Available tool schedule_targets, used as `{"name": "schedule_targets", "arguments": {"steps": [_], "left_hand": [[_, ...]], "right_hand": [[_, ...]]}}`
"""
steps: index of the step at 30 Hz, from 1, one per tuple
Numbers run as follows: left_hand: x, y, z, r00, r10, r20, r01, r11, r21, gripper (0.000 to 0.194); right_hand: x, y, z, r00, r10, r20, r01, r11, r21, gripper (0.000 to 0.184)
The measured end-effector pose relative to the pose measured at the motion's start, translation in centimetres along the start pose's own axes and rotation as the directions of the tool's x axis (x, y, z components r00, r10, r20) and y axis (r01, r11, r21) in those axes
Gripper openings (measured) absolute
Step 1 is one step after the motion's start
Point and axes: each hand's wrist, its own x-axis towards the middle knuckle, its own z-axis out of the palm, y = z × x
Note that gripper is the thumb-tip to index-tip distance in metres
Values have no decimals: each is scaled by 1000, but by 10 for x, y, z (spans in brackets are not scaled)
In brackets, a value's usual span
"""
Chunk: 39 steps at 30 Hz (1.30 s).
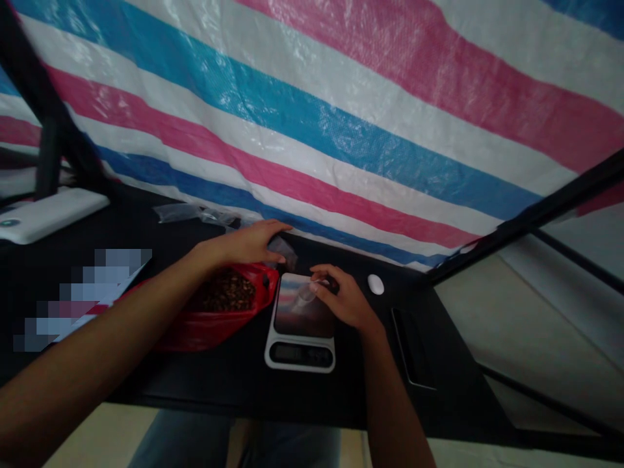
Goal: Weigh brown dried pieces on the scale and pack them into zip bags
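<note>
My left hand [241, 244] is at the upper rim of an open red plastic bag [258, 286], gripping its edge. The bag lies on its side and holds dark brown granules [225, 292], perhaps seeds or beans. My right hand [344, 297] pinches a small transparent plastic item [306, 294] just above the platform of a digital kitchen scale [299, 354]. The scale stands next to the bag, and its dark display shows no legible reading.
The black tabletop [234, 396] carries a white computer mouse [376, 284], crumpled transparent plastic [188, 213], a white flat device [46, 214] and a pixelated object [82, 299]. A striped plastic tarp [302, 130] hangs behind. My jeans [234, 445] show below the table's edge.
</note>
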Motion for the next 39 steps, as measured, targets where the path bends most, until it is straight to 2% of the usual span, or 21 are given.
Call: {"name": "schedule_targets", "arguments": {"steps": [2, 4, 5, 7, 9, 10, 11, 13, 16, 20, 24, 31, 39], "left_hand": [[-15, 11, -15, 999, -7, -46, 10, 997, 80, 60], [-35, 24, -30, 998, -49, -45, 54, 991, 124, 39], [-45, 31, -36, 997, -81, 3, 80, 988, 134, 28], [-64, 41, -44, 966, -142, 217, 118, 986, 121, 18], [-79, 46, -45, 888, -227, 401, 165, 969, 184, 17], [-84, 47, -44, 856, -278, 436, 182, 951, 250, 19], [-88, 48, -42, 841, -326, 431, 191, 926, 327, 25], [-92, 46, -37, 846, -385, 369, 202, 871, 448, 43], [-91, 41, -33, 849, -391, 356, 207, 865, 456, 53], [-87, 39, -31, 838, -378, 394, 207, 888, 410, 43], [-86, 38, -33, 833, -374, 408, 183, 882, 434, 28], [-87, 40, -44, 833, -367, 414, 181, 889, 421, 28], [-91, 35, -55, 874, -263, 407, 180, 956, 232, 25]], "right_hand": [[1, 1, 0, 1000, 6, -21, -6, 1000, -17, 31], [2, 1, 1, 998, 7, -57, -10, 999, -39, 29], [3, 1, 1, 997, 3, -79, -7, 999, -48, 27], [4, 1, 2, 991, -14, -131, 6, 998, -60, 25], [5, 0, 2, 983, -35, -181, 23, 997, -68, 23], [5, 0, 2, 978, -45, -203, 30, 997, -74, 22], [5, 0, 2, 974, -53, -222, 36, 996, -82, 22], [5, -1, 2, 966, -69, -249, 46, 994, -97, 22], [4, -1, 1, 961, -88, -264, 59, 991, -117, 21], [4, 0, 1, 962, -101, -255, 67, 988, -139, 21], [4, 2, 2, 964, -116, -240, 80, 985, -156, 21], [4, 4, 2, 964, -142, -224, 103, 979, -174, 18], [4, 4, 2, 963, -140, -230, 103, 981, -163, 17]]}}
